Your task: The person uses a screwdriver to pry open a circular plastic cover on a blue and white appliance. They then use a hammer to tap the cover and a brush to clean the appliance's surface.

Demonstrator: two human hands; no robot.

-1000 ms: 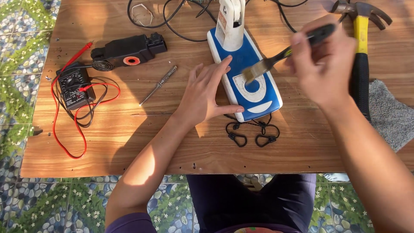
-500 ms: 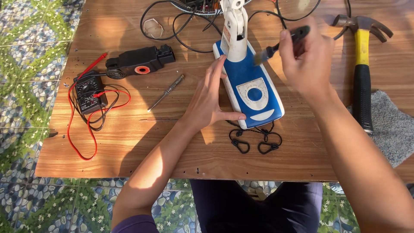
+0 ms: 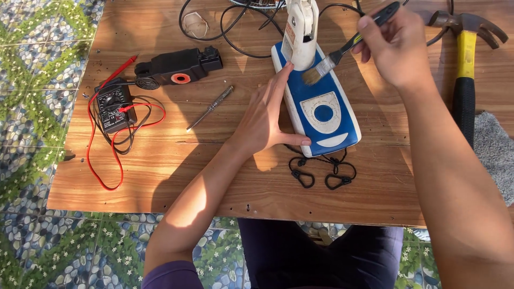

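A blue and white fan base (image 3: pixel 321 115) lies on the wooden table (image 3: pixel 225 176), with a white column (image 3: pixel 301 32) rising from its far end. My left hand (image 3: pixel 265 120) rests flat against the base's left side, thumb along its near edge. My right hand (image 3: pixel 399 48) grips a small paintbrush (image 3: pixel 342 51) by its dark handle. The bristles touch the base just below the white column.
A black multimeter (image 3: pixel 113 109) with red and black leads lies at the left. Beside it are a black motor part (image 3: pixel 176 67) and a screwdriver (image 3: pixel 210 107). A yellow-handled hammer (image 3: pixel 465 64) lies at the right by a grey cloth (image 3: pixel 495 155). Black clips (image 3: pixel 321 174) sit near the base; cables (image 3: pixel 235 27) at the far edge.
My right hand has carried the brush up the base toward the white column. My left hand stays pressed on the base's left side. The camera view has shifted.
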